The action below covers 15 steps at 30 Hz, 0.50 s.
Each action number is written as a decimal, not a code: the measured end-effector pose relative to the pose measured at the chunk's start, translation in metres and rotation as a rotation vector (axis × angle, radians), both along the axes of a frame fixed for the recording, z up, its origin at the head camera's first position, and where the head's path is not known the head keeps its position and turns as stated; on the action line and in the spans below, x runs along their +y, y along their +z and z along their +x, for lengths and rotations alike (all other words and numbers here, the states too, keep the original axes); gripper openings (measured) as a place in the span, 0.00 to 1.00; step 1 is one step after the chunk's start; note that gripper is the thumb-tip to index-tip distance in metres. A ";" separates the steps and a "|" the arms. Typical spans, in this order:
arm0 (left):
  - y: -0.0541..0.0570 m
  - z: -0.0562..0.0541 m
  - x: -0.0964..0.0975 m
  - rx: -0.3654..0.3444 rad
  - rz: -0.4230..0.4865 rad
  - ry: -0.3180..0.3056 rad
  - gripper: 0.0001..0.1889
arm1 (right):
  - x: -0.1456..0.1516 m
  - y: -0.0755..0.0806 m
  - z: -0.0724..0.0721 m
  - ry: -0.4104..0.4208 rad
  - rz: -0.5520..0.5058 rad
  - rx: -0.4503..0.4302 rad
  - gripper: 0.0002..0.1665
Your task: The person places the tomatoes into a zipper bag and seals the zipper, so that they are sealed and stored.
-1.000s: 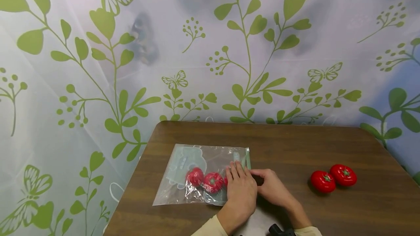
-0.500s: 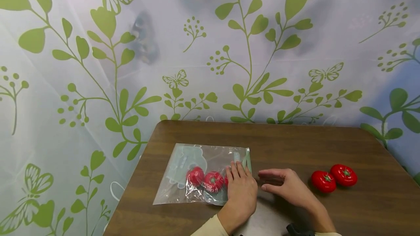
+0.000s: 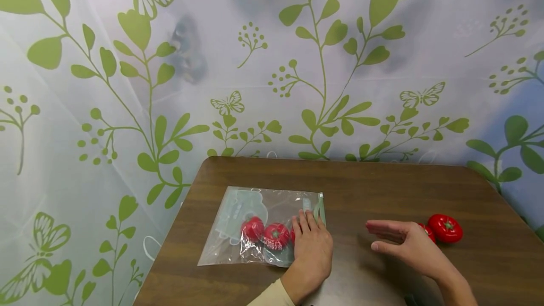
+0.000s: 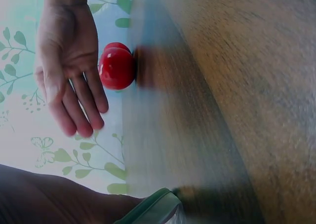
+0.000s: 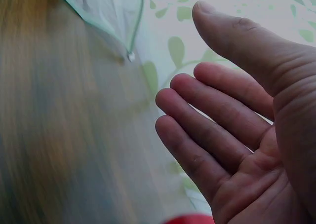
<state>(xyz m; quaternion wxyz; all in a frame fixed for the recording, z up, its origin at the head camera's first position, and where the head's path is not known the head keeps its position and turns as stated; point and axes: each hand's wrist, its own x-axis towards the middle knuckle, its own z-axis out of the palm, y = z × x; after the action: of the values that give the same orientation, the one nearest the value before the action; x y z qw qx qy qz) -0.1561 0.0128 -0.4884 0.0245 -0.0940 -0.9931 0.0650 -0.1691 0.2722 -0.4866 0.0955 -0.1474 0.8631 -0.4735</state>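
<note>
A clear zip bag (image 3: 282, 204) lies flat on the table with red tomatoes inside, among them one tomato (image 3: 276, 236) in plain sight and one partly hidden by my left hand (image 3: 313, 249). That hand rests on the bag near its green-edged mouth, fingers straight. Off to the right, my right hand (image 3: 410, 244) hovers over the table with nothing in it, fingers extended and thumb apart. Just beyond it sit two loose tomatoes; the farther tomato (image 3: 445, 228) shows fully, the nearer is mostly covered by the hand. In the right wrist view the bag's white slider (image 5: 131, 56) is visible.
The brown wooden table (image 3: 361, 188) has a rounded back edge. Behind it hangs a pale curtain (image 3: 263, 74) printed with green leaves and butterflies. A thin white loop (image 3: 149, 248) hangs beside the table's left edge.
My right hand has left the bag's mouth and moved right, toward the two loose tomatoes, with its fingers spread from the thumb. My left hand and the bag have stayed put.
</note>
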 end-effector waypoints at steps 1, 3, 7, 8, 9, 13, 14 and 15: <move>0.000 0.000 0.000 -0.002 0.000 0.000 0.36 | 0.004 0.002 0.001 -0.013 0.007 -0.004 0.30; 0.001 -0.001 0.000 -0.004 -0.002 -0.002 0.35 | 0.012 0.005 0.004 -0.038 0.026 -0.003 0.30; 0.001 -0.001 0.000 -0.006 -0.001 -0.004 0.35 | 0.030 0.007 0.010 -0.071 0.051 0.021 0.30; 0.001 0.000 0.000 -0.006 0.000 -0.004 0.35 | 0.034 0.007 0.012 -0.076 0.057 0.030 0.30; 0.001 0.000 0.000 -0.006 0.001 -0.004 0.36 | 0.039 0.007 0.014 -0.087 0.059 0.032 0.30; 0.000 0.001 0.000 0.003 0.001 -0.005 0.35 | 0.058 0.008 0.023 -0.144 0.116 0.026 0.30; 0.000 0.001 0.000 0.006 0.001 -0.004 0.35 | 0.062 0.009 0.025 -0.165 0.141 0.025 0.30; 0.000 0.001 0.000 0.007 -0.001 -0.005 0.34 | 0.067 0.009 0.027 -0.189 0.163 0.015 0.31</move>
<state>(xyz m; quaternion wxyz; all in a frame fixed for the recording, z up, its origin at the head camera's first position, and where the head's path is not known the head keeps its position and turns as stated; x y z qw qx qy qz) -0.1554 0.0127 -0.4886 0.0282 -0.0960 -0.9928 0.0656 -0.1421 0.3392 -0.4773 0.0557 -0.0610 0.9095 -0.4075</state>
